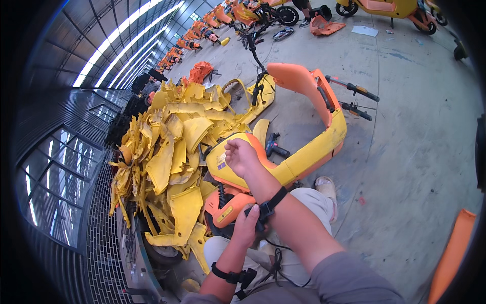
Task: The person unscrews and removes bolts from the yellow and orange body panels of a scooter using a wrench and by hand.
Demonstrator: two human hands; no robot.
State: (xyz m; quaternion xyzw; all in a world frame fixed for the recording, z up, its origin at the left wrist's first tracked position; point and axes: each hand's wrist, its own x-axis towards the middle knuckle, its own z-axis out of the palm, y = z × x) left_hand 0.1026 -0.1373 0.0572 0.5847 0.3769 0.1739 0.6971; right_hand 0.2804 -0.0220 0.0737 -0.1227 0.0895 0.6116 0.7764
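My left hand (245, 227) is closed on the small black device (264, 217) strapped round my right wrist, thumb pressed against its side. Across the middle, my right hand (240, 156) is loosely curled, with nothing visible in its fingers. It hovers over or rests on the yellow body panel (223, 161) of a scooter; which of these I cannot tell. This yellow and orange scooter (309, 154), partly stripped, lies in front of me. Beneath my left hand shows its orange rear part (229, 212) with a black spring (221, 195). A cordless drill (277, 147) lies on the floor beyond my right hand.
A heap of broken yellow panels (172, 147) rises at my left. The scooter's handlebar (253, 55) and fork legs (357, 93) stick out on the far side. More scooters (390, 7) stand further back. An orange panel (452, 256) lies at the right. A black cable (277, 261) hangs over my lap.
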